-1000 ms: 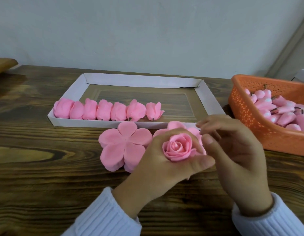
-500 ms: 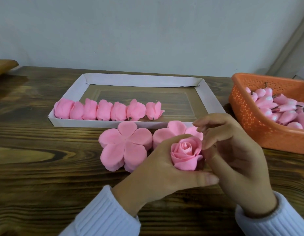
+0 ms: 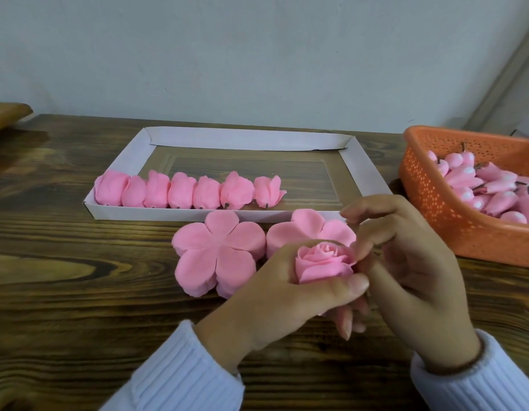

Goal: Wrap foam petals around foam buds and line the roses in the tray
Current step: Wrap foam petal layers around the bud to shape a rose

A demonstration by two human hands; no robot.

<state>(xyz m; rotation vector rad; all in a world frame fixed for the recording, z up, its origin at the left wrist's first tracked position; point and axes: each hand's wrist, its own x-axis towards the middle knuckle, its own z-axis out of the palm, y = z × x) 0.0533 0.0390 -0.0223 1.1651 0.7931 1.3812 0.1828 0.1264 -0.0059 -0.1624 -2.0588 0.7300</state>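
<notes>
A pink foam rose [image 3: 324,262] sits upright in my left hand [image 3: 275,295], whose thumb and fingers wrap its base. My right hand [image 3: 405,262] pinches the rose's right outer petal with thumb and forefinger. Two stacks of five-lobed pink foam petals lie on the table: a left petal stack [image 3: 217,252] and a right petal stack [image 3: 307,229], partly hidden behind my hands. A white cardboard tray [image 3: 242,137] holds a row of several finished roses [image 3: 186,191] along its near wall. Foam buds [image 3: 488,185] fill an orange basket [image 3: 435,209] at the right.
The dark wooden table [image 3: 64,277] runs to a pale wall at the back. A wooden object [image 3: 5,112] pokes in at the far left edge. The tray's right half shows bare floor behind the row of roses.
The rose has tilted from facing up at me to more upright, and both hands have shifted slightly right. My right fingers have closed onto its right-hand petal.
</notes>
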